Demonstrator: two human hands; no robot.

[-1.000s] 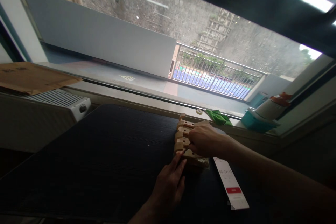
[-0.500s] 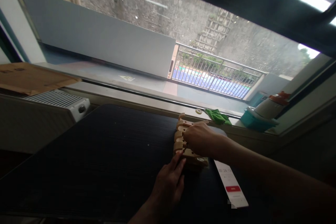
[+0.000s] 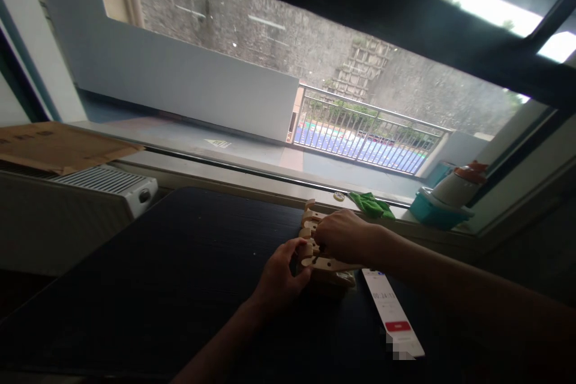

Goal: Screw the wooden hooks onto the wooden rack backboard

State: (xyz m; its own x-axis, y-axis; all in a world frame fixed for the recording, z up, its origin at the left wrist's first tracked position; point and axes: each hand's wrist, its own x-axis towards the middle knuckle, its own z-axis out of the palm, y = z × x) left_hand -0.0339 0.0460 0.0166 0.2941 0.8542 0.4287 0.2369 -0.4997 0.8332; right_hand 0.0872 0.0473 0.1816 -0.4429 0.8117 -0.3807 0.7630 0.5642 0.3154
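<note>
A light wooden assembly [image 3: 321,263] with several curved, hook-like ends and dark holes sits at the right side of the dark table. My left hand [image 3: 278,276] grips its near left end, the fingertips on a curved end and the thumb lower down. Over the middle of the assembly, my right hand [image 3: 342,237] is closed with its knuckles up. Whatever lies inside its fingers is hidden. Beneath the wood is something in shiny clear wrapping [image 3: 342,279], mostly in shadow.
A phone [image 3: 393,311] showing a timer lies right of the wood. On the sill are a green cloth [image 3: 371,205], a small tape roll [image 3: 339,197] and a teal container [image 3: 434,210] with a bottle. A brown envelope [image 3: 67,147] rests on the radiator [image 3: 135,192] at left.
My left hand has shifted up along the left end, from pointing fingers at the near piece to a grip around it. My right hand stays over the wood. The view has tilted slightly.
</note>
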